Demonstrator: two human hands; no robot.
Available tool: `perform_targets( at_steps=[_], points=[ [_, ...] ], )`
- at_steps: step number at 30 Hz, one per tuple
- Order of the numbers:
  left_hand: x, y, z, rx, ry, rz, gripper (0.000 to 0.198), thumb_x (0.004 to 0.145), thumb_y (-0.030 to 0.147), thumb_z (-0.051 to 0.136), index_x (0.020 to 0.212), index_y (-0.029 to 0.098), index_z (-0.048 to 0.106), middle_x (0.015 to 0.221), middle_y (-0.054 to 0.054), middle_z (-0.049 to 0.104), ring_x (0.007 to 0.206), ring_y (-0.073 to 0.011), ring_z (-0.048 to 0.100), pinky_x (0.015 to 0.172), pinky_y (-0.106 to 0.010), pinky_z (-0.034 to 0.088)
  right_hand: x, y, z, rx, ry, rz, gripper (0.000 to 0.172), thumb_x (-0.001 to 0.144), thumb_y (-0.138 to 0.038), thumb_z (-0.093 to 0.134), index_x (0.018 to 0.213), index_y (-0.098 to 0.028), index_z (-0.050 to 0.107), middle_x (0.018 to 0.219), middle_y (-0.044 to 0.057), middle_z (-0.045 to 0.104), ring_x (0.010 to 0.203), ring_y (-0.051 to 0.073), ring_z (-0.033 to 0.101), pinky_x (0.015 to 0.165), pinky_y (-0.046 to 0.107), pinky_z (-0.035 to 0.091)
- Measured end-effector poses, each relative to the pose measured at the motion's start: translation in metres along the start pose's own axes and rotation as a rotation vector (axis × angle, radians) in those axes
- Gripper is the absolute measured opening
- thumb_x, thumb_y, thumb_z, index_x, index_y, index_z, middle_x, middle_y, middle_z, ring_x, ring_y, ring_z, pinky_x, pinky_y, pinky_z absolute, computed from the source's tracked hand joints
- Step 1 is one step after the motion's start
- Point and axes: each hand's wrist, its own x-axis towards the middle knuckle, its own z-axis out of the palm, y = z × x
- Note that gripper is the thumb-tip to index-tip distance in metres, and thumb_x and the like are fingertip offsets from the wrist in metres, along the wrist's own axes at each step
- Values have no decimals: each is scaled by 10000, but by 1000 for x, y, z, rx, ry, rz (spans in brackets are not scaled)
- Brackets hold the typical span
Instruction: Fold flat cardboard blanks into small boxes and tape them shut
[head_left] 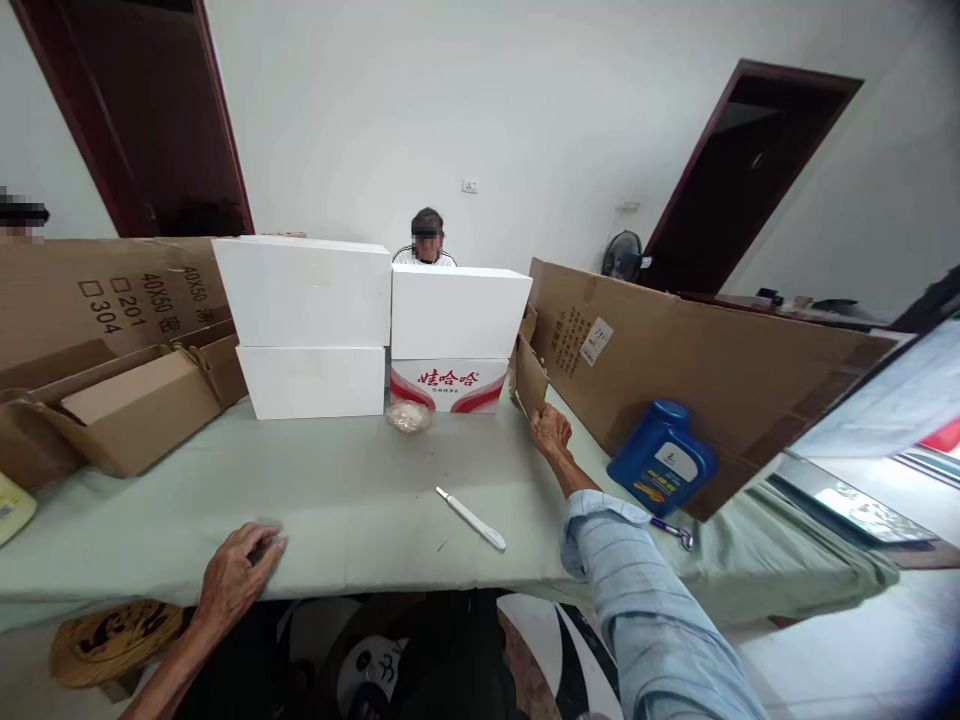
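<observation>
My right hand (pixel 552 430) reaches forward and is closed on the near edge of a small brown cardboard piece (pixel 531 378), which stands beside the white boxes; its fingertips are partly hidden. My left hand (pixel 241 565) rests at the front edge of the green-covered table (pixel 330 480), fingers slightly bent, with nothing visible in it. Between the hands lies a white craft knife (pixel 472 518), its blade pointing away to the left. A crumpled clear plastic bundle (pixel 409 417) lies in front of the boxes.
White boxes (pixel 311 300) are stacked two high, next to a red-and-white printed box (pixel 448 386). Large cardboard sheets flank the table, with an open cardboard box (pixel 142 420) at left. A blue oil jug (pixel 663 460) and purple-handled razor (pixel 673 530) are at right. A person (pixel 426 240) sits opposite.
</observation>
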Motion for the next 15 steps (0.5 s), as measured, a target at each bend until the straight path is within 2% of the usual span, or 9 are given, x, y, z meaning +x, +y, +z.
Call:
perform_targets(
  at_steps=[5, 10, 15],
  points=[
    [-1, -8, 5, -14, 43, 67, 385, 880, 593, 582, 873, 252, 759, 825, -37, 736, 782, -242, 699, 732, -333, 582, 7, -1, 15, -24, -16, -44, 388, 1029, -300, 499, 1365, -197, 664, 1272, 131, 703, 1037, 228, 639, 809, 296, 399],
    [-2, -10, 4, -30, 44, 85, 341, 897, 549, 598, 886, 248, 757, 832, -33, 732, 778, -236, 688, 732, -333, 569, 4, 6, 16, -69, -22, -54, 509, 1024, -410, 547, 1492, -208, 560, 1367, 139, 663, 1111, 257, 650, 853, 314, 441],
    [5, -7, 4, -103, 40, 37, 301, 860, 507, 620, 867, 238, 755, 809, -43, 720, 783, -245, 677, 750, -353, 559, -6, 10, 10, -145, -9, -64, 524, 1002, -425, 567, 1456, -164, 594, 1281, 160, 702, 1027, 265, 679, 796, 327, 462]
  ],
)
